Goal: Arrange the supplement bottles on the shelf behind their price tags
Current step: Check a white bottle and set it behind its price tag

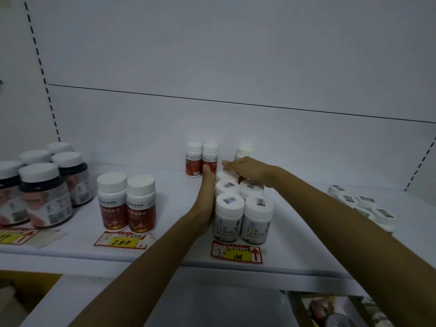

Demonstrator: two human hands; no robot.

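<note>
fingers (207,173) straight, left hand (205,199) against white bottles (230,215), right hand (245,168) atop them, white shelf (177,199), pale back panel (236,67)

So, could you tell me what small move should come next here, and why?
Probably reach the left hand for the two red-label bottles at the back: they stand apart from their matching pair behind the 200 tag.

Left hand (205,197) flat against white bottles (238,208); right hand (245,168) flat atop them
</note>
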